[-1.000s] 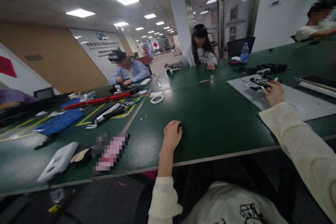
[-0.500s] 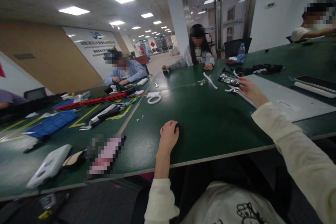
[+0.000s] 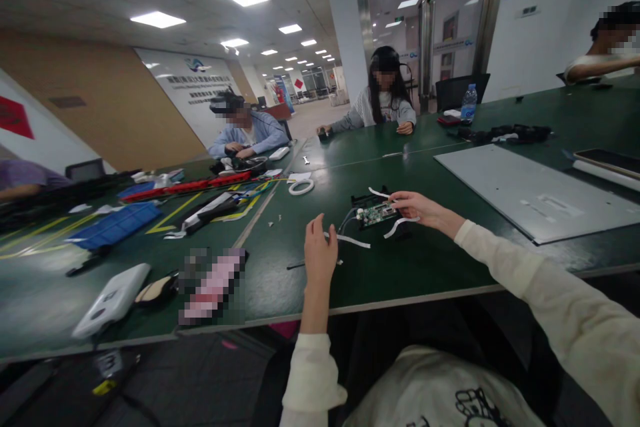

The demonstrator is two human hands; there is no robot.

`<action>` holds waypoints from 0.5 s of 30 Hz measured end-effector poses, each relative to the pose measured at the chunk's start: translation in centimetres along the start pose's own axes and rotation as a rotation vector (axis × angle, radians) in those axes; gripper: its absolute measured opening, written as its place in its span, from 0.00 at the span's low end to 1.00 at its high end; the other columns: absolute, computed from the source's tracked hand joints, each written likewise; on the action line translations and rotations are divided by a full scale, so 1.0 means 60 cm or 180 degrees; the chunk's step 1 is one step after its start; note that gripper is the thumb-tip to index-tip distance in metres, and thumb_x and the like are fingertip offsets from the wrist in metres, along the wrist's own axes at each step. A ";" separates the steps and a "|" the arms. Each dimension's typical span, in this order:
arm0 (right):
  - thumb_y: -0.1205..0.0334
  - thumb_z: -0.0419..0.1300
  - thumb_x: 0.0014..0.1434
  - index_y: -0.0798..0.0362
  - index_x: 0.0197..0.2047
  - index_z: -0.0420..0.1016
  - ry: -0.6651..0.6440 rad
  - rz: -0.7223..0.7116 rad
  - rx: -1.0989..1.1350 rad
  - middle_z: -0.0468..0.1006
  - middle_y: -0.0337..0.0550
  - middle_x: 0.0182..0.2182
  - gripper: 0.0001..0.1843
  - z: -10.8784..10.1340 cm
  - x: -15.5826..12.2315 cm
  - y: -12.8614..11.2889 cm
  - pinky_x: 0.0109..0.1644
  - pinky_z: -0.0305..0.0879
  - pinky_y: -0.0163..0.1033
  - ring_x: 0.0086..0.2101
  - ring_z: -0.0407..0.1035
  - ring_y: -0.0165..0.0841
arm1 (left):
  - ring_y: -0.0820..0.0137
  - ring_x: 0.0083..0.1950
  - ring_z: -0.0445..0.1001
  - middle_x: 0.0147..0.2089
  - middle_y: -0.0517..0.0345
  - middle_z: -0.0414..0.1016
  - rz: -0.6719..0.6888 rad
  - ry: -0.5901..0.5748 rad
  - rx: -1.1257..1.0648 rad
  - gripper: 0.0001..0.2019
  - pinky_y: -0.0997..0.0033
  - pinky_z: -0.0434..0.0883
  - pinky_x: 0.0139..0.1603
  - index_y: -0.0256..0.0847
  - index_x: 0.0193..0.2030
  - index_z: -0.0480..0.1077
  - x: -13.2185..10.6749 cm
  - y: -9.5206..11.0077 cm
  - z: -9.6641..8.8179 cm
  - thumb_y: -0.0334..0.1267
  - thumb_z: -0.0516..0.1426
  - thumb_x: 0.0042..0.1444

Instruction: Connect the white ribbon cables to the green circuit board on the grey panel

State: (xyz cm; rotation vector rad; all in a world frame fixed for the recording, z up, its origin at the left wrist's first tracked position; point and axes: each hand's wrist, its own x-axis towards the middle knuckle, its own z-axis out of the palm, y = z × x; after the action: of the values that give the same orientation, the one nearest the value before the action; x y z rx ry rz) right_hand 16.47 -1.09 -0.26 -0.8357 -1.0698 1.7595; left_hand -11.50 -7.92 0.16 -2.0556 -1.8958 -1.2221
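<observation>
My right hand point(image 3: 419, 209) grips the right end of a green circuit board point(image 3: 376, 215) in a black frame, holding it over the dark green table. Dark wires run from the board's left end toward my left hand point(image 3: 321, 250). That hand is raised with its fingers partly stretched and apart, left of the board. A white strip point(image 3: 356, 241) trails beside its thumb; whether they touch is unclear. Another white strip point(image 3: 397, 225) curls below my right fingers. A thin black cable point(image 3: 296, 265) shows left of my left wrist.
A grey panel point(image 3: 530, 193) lies to the right. On the left are a blue bin point(image 3: 114, 225), a white device point(image 3: 113, 300) and a pink phone-shaped item point(image 3: 215, 288). A white tape roll point(image 3: 301, 187) lies ahead. Several people sit around the table.
My right hand has brought the circuit board from beside the grey panel leftward and nearer to me. My left hand has lifted from the table, and wires and white strips now lie near it.
</observation>
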 end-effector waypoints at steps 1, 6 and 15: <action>0.72 0.68 0.49 0.50 0.37 0.79 0.0003 0.0055 -0.0007 0.80 0.40 0.37 0.12 0.008 -0.001 0.004 0.30 0.73 0.31 0.33 0.75 0.29 | 0.63 0.54 0.72 0.57 0.43 0.68 -0.0106 -0.0087 -0.0033 0.19 0.62 0.69 0.56 0.38 0.59 0.62 -0.001 -0.002 0.002 0.40 0.49 0.64; 0.74 0.68 0.48 0.52 0.36 0.77 0.0020 0.0079 0.0072 0.80 0.40 0.38 0.12 0.030 -0.005 0.016 0.27 0.69 0.27 0.31 0.74 0.27 | 0.65 0.40 0.76 0.40 0.51 0.77 -0.0599 -0.0652 -0.0013 0.17 0.67 0.70 0.43 0.39 0.53 0.68 0.000 -0.006 0.001 0.45 0.48 0.64; 0.73 0.67 0.48 0.55 0.38 0.75 0.0127 0.0087 -0.0061 0.78 0.41 0.35 0.13 0.019 -0.015 0.022 0.20 0.60 0.24 0.23 0.68 0.21 | 0.63 0.40 0.73 0.38 0.50 0.77 -0.0713 -0.0888 0.0900 0.19 0.69 0.64 0.37 0.41 0.38 0.74 0.001 -0.008 -0.004 0.49 0.47 0.63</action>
State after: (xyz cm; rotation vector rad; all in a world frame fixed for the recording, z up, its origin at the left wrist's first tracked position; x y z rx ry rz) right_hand 15.40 -2.58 -0.91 -0.8975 -1.0551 1.7507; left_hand -12.02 -7.92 0.16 -1.9870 -2.3182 -0.6710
